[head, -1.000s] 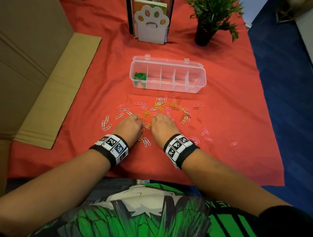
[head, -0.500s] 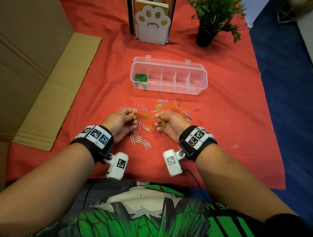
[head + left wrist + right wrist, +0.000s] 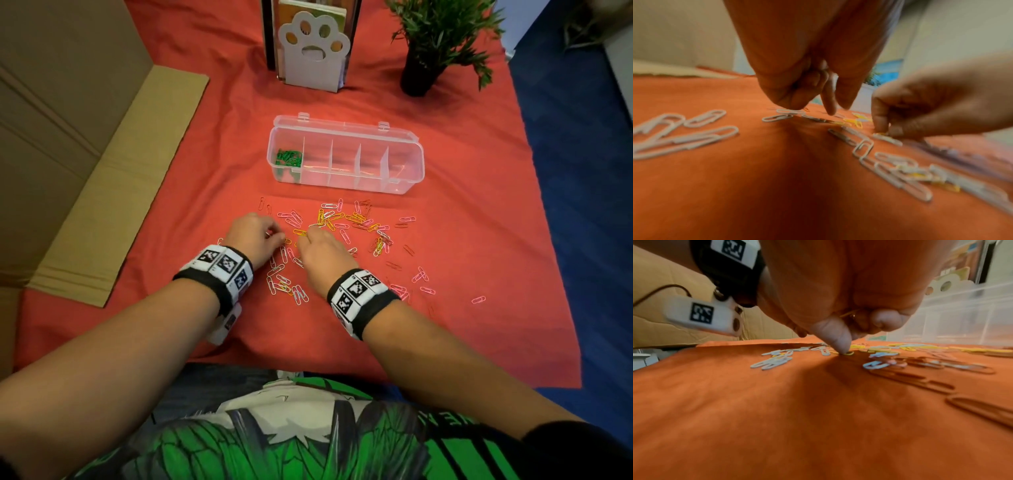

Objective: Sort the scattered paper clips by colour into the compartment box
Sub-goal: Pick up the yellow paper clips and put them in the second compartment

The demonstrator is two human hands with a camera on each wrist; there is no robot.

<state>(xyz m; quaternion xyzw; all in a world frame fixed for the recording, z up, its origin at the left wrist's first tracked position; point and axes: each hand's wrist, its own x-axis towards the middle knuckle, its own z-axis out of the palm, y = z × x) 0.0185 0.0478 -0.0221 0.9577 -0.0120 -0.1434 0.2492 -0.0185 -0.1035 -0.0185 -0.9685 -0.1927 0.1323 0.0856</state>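
The clear compartment box [image 3: 404, 171] stands open beyond the pile, with green clips [image 3: 289, 157] in its leftmost compartment. Yellow, pink, white and red paper clips [image 3: 356, 219] lie scattered on the red cloth. My right hand [image 3: 322, 250] is palm down at the pile's near edge. It holds yellow clips [image 3: 850, 313] in its curled fingers, and its thumb presses a yellow clip [image 3: 847, 353] on the cloth. My left hand [image 3: 255, 236] is just left of it, with fingers curled and one fingertip [image 3: 829, 108] down among white clips [image 3: 785, 113]. What its palm holds is hidden.
A paw-shaped white holder [image 3: 313, 51] and a potted plant [image 3: 435, 44] stand behind the box. Flattened cardboard [image 3: 102, 171] lies along the left edge of the cloth. Blue floor [image 3: 582, 205] shows to the right of the cloth.
Half a second ago both hands were turned up, each pinching a yellow clip. Now they are palm down again, lowered onto the cloth and slightly further into the pile.
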